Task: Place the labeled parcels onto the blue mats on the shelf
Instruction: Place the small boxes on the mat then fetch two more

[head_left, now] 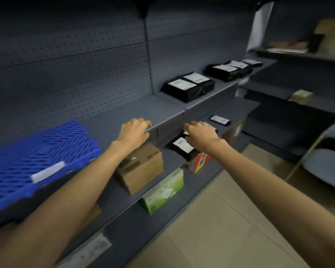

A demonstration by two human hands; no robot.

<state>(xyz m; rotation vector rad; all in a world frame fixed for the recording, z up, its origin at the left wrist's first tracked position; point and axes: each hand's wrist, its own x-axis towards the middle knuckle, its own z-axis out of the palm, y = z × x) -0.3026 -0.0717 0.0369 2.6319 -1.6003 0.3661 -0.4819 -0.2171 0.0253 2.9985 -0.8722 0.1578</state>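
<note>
Parcel (182,147) lies just under the right hand (199,134), at the front edge of the lower shelf (173,158); fingers curled, grip unclear. Left hand (133,132) hooks the edge of the upper shelf (124,111), nearer the mat (37,147).

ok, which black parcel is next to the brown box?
The black parcel on the lower shelf, just right of the brown cardboard box; the others lie farther along or on the shelf above.

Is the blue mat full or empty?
Empty: the blue mat shows only bare grid and a white tag at its front edge.
</note>
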